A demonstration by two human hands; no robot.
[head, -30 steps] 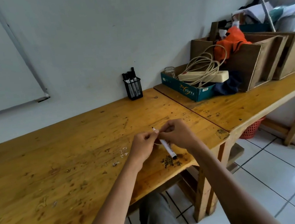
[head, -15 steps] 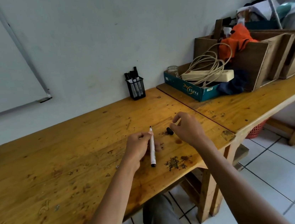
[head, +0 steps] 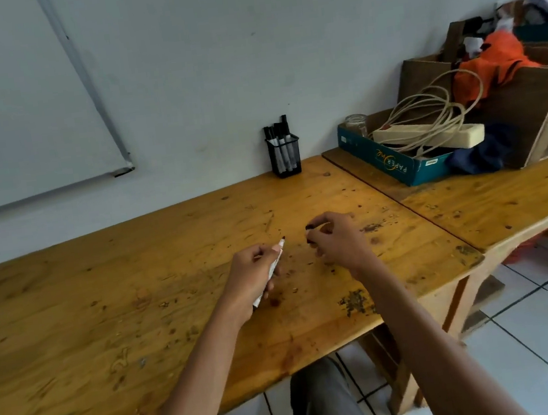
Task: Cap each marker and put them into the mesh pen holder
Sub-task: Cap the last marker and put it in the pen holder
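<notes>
Wooden table (head: pixel 138 293), head view: both hands are positioned above its near centre.

- The left hand (head: pixel 253 275) grips an uncapped white marker (head: pixel 273 269). Fingers are curled round the barrel, and the tip points up and away, toward the right hand.
- The right hand (head: pixel 335 241) pinches a small black cap (head: pixel 309 226) between thumb and forefinger. The cap is near the marker tip but not touching it.
- The black mesh pen holder (head: pixel 284 157) stands upright at the far edge of the table, against the wall, well apart from the hands. Several capped markers (head: pixel 283 137) stand in it.
- A second wooden table (head: pixel 506 199) abuts on the right. It carries a teal cardboard box (head: pixel 384 159) containing a power strip (head: pixel 429 136) with coiled cable.
- A whiteboard (head: pixel 11 101) hangs on the wall at left.
</notes>
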